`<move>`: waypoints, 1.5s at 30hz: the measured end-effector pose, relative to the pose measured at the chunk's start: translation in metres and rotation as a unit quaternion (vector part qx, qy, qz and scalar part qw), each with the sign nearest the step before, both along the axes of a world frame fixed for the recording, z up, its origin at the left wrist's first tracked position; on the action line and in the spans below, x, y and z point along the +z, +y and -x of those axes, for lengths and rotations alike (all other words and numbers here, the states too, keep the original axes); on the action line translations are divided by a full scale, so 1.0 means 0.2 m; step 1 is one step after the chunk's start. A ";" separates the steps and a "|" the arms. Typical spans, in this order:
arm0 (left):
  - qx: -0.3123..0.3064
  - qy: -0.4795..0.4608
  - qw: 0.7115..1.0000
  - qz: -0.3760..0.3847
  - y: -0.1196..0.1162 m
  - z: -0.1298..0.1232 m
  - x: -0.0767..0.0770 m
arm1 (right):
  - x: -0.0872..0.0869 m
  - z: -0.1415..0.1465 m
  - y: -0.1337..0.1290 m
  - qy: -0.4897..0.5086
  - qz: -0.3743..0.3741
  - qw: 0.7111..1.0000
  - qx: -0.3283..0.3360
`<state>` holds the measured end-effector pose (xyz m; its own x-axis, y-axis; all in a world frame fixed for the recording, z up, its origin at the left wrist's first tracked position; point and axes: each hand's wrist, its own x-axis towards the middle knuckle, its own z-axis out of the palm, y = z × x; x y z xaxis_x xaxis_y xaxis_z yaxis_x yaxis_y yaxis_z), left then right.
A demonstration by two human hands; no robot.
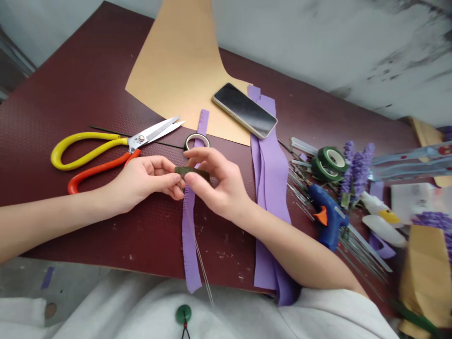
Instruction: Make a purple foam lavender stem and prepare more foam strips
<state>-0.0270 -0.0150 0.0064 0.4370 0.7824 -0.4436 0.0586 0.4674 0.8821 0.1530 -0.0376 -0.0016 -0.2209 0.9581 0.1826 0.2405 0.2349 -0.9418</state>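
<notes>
My left hand [150, 181] pinches one end of a short dark green strip [192, 171] between thumb and fingers. Around the strip's other end is my right hand [221, 183], thumb and forefinger closed on it. Thin wires [201, 256] hang down from between the hands toward the lap. Beneath them a fringed purple strip [191, 240] lies lengthwise on the table. A dark tape roll [188, 137] rests on that strip just beyond my fingers. Scissors [141, 138] with one yellow and one orange handle lie partly open beside my left hand.
A phone [245, 110] lies over tan paper [180, 61] and purple sheets [271, 174]. On the right of the dark red table [106, 61] are green tape rolls [330, 162], a blue glue gun [328, 219], loose wires, purple flowers [358, 165] and a white bottle [377, 207].
</notes>
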 end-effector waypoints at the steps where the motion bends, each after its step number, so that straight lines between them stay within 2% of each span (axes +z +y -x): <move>1: 0.003 0.004 1.000 0.003 0.00 0.00 0.00 | 0.00 0.01 -0.01 -0.019 0.004 1.000 0.008; 11: -0.009 -0.007 1.000 -0.001 0.01 0.00 -0.01 | -0.01 0.03 0.00 -0.039 0.123 0.992 0.013; 13: -0.007 -0.007 1.000 -0.014 0.01 0.01 -0.02 | -0.01 0.02 0.01 -0.025 0.166 0.985 0.023; 17: 0.009 -0.008 0.999 -0.037 0.01 0.02 -0.03 | 0.00 0.01 0.02 0.034 0.268 0.961 0.053; 24: 0.026 -0.013 0.999 -0.013 0.02 0.01 -0.03 | 0.02 0.01 0.05 0.111 0.396 0.905 0.107; 30: 0.024 -0.039 0.999 0.012 0.03 0.01 -0.03 | 0.02 0.02 0.06 0.189 0.415 0.882 0.123; 35: 0.021 -0.102 0.994 0.027 0.05 0.01 -0.05 | 0.01 0.00 0.07 0.218 0.426 0.869 0.127; 41: -0.005 -0.061 0.995 -0.075 0.05 0.03 -0.06 | 0.02 -0.01 0.07 0.237 0.457 0.838 0.180; 45: -0.028 -0.052 0.993 -0.103 0.05 0.03 -0.05 | 0.00 -0.02 0.07 0.255 0.453 0.832 0.192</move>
<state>-0.0329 -0.0044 -0.0041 0.5170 0.8253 -0.2272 -0.0174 0.2755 0.9611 0.1572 -0.0229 -0.0015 -0.6578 0.6306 -0.4120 -0.1747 -0.6597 -0.7309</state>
